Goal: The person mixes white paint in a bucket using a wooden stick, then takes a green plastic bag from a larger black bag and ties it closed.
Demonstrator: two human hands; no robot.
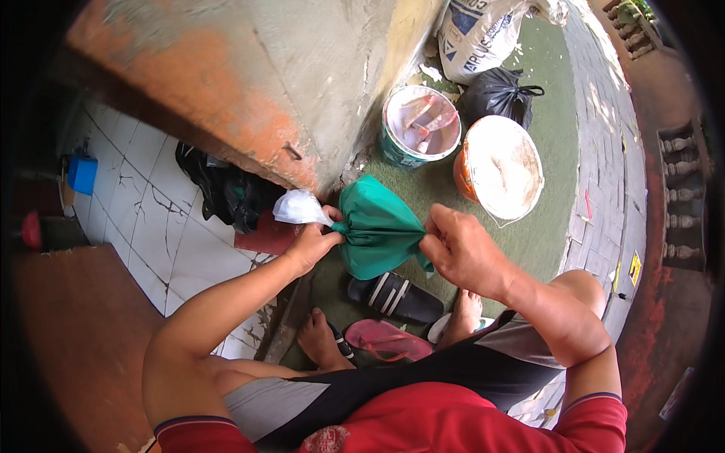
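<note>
Between my two hands stretches a green cloth or bag [377, 230], gathered at both ends and puffed out in the middle. My left hand [313, 245] pinches its bunched left end. Just past those fingers a small white bundle [297, 207] bulges out; it looks joined to the green piece, but the join is hidden. With fingers curled, my right hand [461, 249] grips the right corner, and a bit of green hangs below the knuckles. Both hands are above the floor, over a black sandal [396, 297] with white stripes.
Ahead stand a bucket [390, 143] holding whitish paste and tools, and an orange bucket [466, 181] with a white-coated top. Behind them are a tied black bag [498, 97] and a white sack [476, 45]. A plastered wall [249, 68] rises ahead-left. A pink flip-flop [385, 340] lies between my feet.
</note>
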